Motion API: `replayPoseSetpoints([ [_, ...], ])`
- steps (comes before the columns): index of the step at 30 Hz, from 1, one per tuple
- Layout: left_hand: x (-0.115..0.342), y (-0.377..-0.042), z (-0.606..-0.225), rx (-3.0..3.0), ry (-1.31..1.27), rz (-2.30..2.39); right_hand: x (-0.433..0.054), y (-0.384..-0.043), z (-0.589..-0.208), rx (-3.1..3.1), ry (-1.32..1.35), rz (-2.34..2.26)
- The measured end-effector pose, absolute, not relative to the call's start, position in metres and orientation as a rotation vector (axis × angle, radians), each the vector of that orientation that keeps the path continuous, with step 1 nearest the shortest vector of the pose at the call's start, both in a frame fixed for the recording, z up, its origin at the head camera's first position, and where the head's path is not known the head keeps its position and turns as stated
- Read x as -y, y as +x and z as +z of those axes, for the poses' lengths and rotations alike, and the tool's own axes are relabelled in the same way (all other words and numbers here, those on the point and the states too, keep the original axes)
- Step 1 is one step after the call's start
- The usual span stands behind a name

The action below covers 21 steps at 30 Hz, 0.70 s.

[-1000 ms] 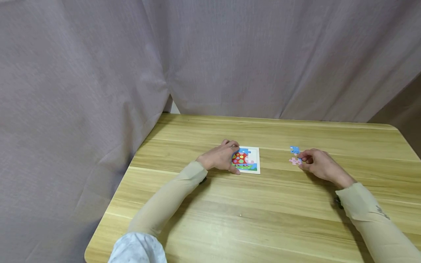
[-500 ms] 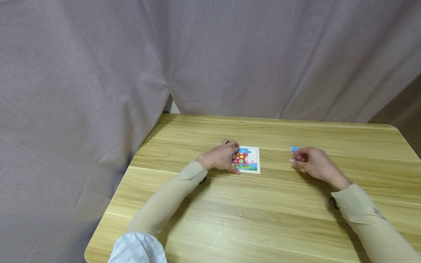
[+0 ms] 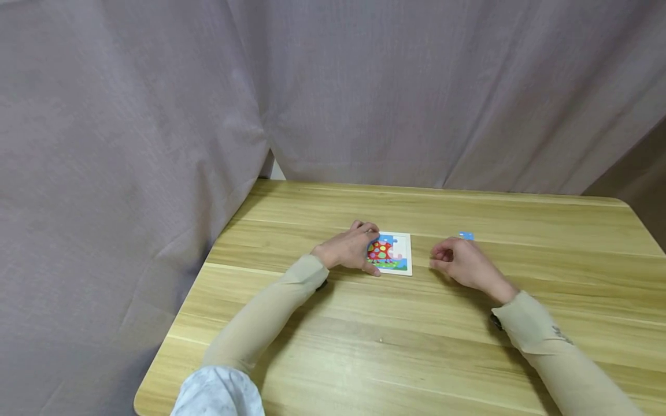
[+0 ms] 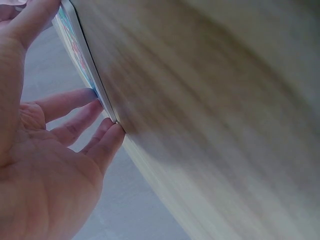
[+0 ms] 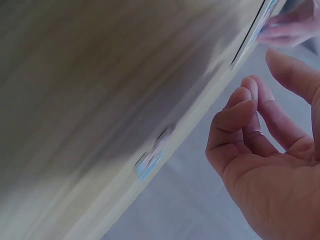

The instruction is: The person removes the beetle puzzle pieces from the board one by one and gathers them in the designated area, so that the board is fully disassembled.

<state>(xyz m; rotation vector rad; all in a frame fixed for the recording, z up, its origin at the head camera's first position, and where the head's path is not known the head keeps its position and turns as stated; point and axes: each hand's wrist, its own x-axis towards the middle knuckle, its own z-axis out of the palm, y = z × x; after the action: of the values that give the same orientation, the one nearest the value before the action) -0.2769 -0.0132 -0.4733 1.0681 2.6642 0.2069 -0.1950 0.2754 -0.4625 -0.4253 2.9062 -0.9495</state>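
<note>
The white-framed picture puzzle (image 3: 399, 247) lies on the wooden table, with several pieces in it showing a red spotted body above green. A pale gap stands at its upper right. My left hand (image 3: 350, 247) rests over its left side, thumb at the near edge and fingers at the far edge; the left wrist view shows the fingertips against the frame's rim. My right hand (image 3: 465, 266) is between the puzzle and a loose blue puzzle piece (image 3: 466, 236), thumb and fingers drawn together at the tips. The pink puzzle piece is hidden in its pinch.
A wooden table (image 3: 333, 341) with rounded corners carries everything. Behind it and to the left hangs a grey curtain (image 3: 354, 98). In the right wrist view, a piece with blue and pink (image 5: 151, 157) lies on the table beyond the hand.
My right hand has closed on the pink puzzle piece, left the spot beside the blue piece and moved left towards the puzzle. The left hand and the puzzle have stayed put.
</note>
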Motion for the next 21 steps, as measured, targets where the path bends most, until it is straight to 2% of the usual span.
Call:
replayPoseSetpoints([
  [10,0.014,-0.277,-0.473,-2.662,1.068,0.224,-0.243,-0.2,-0.469,-2.889,-0.508,-0.952],
  [21,0.015,-0.278,-0.473,-2.666,1.083,0.225,-0.227,-0.205,-0.471,-2.806,-0.544,-0.864],
])
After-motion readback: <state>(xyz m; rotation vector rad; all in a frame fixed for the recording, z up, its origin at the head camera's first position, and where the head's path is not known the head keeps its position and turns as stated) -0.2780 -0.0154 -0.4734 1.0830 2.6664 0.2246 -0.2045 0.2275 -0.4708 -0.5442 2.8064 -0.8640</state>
